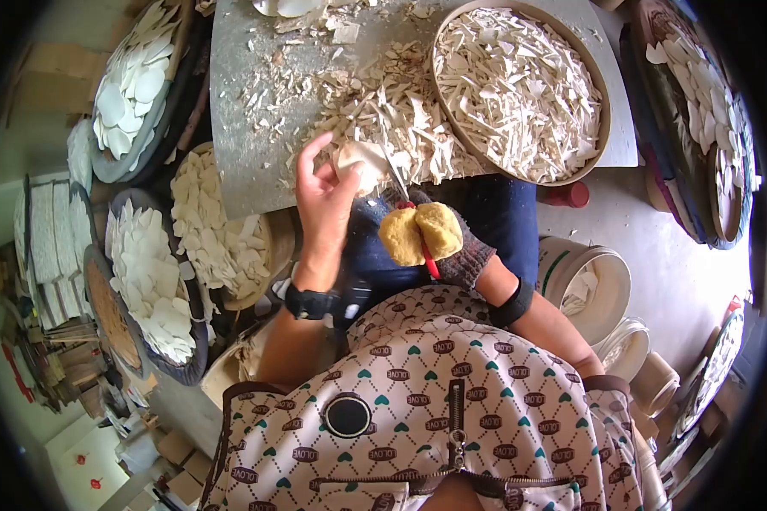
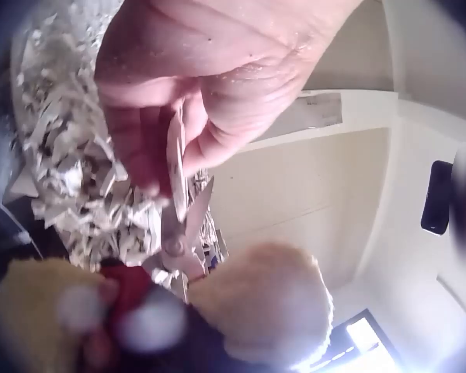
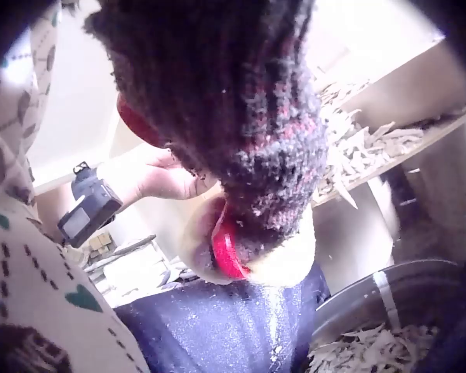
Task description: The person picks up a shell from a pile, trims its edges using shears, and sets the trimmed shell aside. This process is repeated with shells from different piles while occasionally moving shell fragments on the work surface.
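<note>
My bare left hand [image 1: 322, 204] pinches a thin, whitish flat slice [image 1: 363, 163] between thumb and fingers. Edge-on in the left wrist view, the slice [image 2: 175, 159] has scissor blades [image 2: 196, 221] right at its lower end. The scissors [image 1: 395, 173] are gripped by my right hand [image 1: 471, 254], which wears a dark knitted glove. Yellow foam padding [image 1: 400, 239] wraps their red handles [image 1: 429, 258]. In the right wrist view the glove [image 3: 268, 155] covers most of the grip, with a red handle loop [image 3: 228, 250] showing below it.
Pale strips [image 1: 418, 115] lie across the metal table [image 1: 247, 162] under the hands. A round tray [image 1: 606, 111] full of strips stands at its right. Baskets of slices [image 1: 149, 281] line the left side; buckets [image 1: 609, 264] stand on the floor at right.
</note>
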A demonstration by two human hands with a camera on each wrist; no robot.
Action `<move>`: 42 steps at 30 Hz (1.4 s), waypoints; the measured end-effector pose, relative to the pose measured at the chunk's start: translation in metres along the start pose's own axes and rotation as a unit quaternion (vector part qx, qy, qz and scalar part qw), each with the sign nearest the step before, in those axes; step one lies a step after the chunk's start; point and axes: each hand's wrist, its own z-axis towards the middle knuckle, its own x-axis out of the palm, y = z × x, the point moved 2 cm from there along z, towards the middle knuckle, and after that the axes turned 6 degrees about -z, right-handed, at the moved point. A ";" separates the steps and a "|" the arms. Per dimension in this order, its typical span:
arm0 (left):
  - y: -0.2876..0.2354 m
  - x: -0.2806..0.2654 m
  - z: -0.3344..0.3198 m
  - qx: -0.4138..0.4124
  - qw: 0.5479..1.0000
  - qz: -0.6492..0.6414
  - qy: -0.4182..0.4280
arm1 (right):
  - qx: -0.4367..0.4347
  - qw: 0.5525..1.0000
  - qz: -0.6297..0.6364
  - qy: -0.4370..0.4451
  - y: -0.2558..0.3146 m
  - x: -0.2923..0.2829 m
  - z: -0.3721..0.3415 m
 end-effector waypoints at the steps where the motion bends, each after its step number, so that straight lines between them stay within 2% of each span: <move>1: 0.011 0.001 -0.001 0.028 0.998 -0.050 -0.036 | -0.011 1.000 -0.009 -0.017 -0.001 0.001 0.000; 2: 0.019 0.002 -0.001 0.047 0.994 -0.068 -0.066 | -0.065 0.948 -0.311 -0.018 0.003 0.005 0.000; 3: 0.020 0.006 -0.002 0.048 0.993 -0.077 -0.075 | -0.111 0.804 -0.584 -0.020 0.006 0.010 -0.001; 4: 0.019 0.011 -0.004 0.049 0.991 -0.087 -0.085 | -0.144 0.583 -0.799 -0.022 0.008 0.014 -0.002; 7: 0.021 0.005 0.000 0.024 0.994 -0.075 -0.077 | -0.122 0.623 -0.771 -0.041 0.007 0.017 -0.003; 10: 0.017 0.001 0.007 -0.023 0.996 -0.059 -0.058 | -0.096 0.639 -0.761 -0.058 0.009 0.024 -0.004; 13: 0.014 -0.004 0.013 -0.026 0.997 -0.055 -0.042 | -0.119 0.828 -0.544 -0.074 0.003 0.012 -0.003; 15: 0.009 -0.010 0.016 -0.044 0.999 -0.012 -0.016 | -0.100 0.909 -0.400 -0.060 0.002 0.011 -0.001; 17: 0.006 -0.008 0.016 -0.064 0.998 0.009 0.016 | -0.081 0.969 -0.228 -0.046 0.003 0.016 0.002; 19: 0.001 -0.005 0.013 -0.085 0.995 0.011 0.052 | -0.064 0.971 -0.225 -0.039 0.007 0.021 0.004; 21: 0.003 -0.003 0.013 -0.058 0.998 -0.015 0.033 | -0.051 0.913 -0.403 -0.041 0.014 0.021 0.004; 24: 0.006 0.007 0.008 -0.005 0.999 -0.037 -0.024 | -0.087 0.870 -0.486 -0.014 0.017 0.020 0.007; 27: 0.010 0.009 0.011 0.025 0.999 -0.033 -0.029 | -0.102 0.837 -0.537 -0.008 0.019 0.025 0.008; 30: 0.005 0.013 0.012 0.005 1.000 0.005 -0.008 | -0.163 0.729 -0.665 -0.015 0.020 0.036 0.003; 33: 0.002 0.007 0.019 -0.041 0.999 0.009 0.030 | -0.181 0.679 -0.712 -0.011 0.021 0.037 0.002; 36: 0.000 0.004 0.025 -0.067 0.997 0.017 0.040 | -0.146 0.751 -0.643 -0.022 0.016 0.028 0.003; 38: -0.001 0.002 0.027 -0.086 0.995 0.013 0.045 | -0.129 0.753 -0.645 -0.030 0.019 0.029 -0.001; 41: 0.000 -0.002 0.033 -0.101 0.993 0.022 0.064 | -0.120 0.722 -0.680 -0.045 0.018 0.026 0.002; 42: -0.002 -0.002 0.034 -0.091 0.994 0.024 0.059 | -0.125 0.750 -0.648 -0.050 0.017 0.021 0.005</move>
